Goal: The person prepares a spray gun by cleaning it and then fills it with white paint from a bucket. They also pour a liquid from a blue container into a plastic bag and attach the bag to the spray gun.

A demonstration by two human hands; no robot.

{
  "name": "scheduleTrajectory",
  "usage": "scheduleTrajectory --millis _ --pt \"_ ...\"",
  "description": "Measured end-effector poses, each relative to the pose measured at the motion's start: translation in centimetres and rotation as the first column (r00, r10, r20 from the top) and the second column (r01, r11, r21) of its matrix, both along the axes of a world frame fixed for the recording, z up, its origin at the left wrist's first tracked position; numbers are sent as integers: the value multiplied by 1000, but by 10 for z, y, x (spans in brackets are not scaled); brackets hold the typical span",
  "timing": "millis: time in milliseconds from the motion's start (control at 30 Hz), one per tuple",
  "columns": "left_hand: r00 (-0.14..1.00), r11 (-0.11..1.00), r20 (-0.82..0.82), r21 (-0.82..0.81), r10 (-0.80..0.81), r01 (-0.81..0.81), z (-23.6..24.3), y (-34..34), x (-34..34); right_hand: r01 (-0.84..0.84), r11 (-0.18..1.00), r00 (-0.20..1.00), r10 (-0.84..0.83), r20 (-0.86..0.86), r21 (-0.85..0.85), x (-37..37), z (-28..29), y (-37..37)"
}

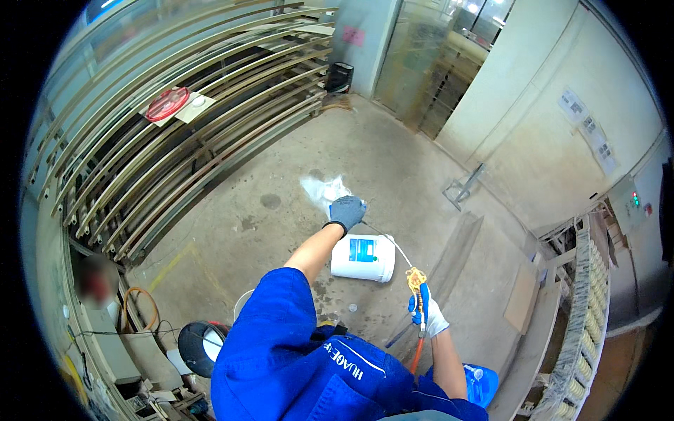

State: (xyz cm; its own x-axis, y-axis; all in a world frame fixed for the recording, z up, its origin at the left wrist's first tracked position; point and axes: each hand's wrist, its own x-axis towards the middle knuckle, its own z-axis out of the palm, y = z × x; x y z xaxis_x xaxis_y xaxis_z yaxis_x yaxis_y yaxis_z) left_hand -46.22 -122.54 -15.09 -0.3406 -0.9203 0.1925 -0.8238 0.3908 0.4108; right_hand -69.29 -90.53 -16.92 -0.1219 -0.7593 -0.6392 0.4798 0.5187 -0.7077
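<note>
My left hand (345, 210), in a grey glove, is stretched forward, closed around the far end of a thin metal wand (393, 244). A white cloudy patch (319, 189), like spray, shows just beyond it; its exact nature is unclear. My right hand (430, 316), in a white and blue glove, grips a yellowish spray gun (418, 284) at the wand's other end, with an orange hose (418, 354) running down from it. A white bucket (354, 259) with a blue label stands below the wand.
Metal rails (217, 140) line the left, holding a red lid (168, 105). A dark bucket (193, 351) sits lower left, a blue container (481, 386) lower right. A brush rack (583, 316) and control box (628, 203) are at right, a metal tool (460, 189) by the back wall.
</note>
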Motion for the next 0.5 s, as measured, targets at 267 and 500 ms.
scheduleTrajectory --millis 267,500 --pt "999 982 -33 188 -12 18 -3 -9 8 106 994 976 -98 195 -31 -16 -11 13" --pt "992 985 60 138 -110 101 1 -4 -3 -22 997 999 24 -32 70 -3 -6 13"
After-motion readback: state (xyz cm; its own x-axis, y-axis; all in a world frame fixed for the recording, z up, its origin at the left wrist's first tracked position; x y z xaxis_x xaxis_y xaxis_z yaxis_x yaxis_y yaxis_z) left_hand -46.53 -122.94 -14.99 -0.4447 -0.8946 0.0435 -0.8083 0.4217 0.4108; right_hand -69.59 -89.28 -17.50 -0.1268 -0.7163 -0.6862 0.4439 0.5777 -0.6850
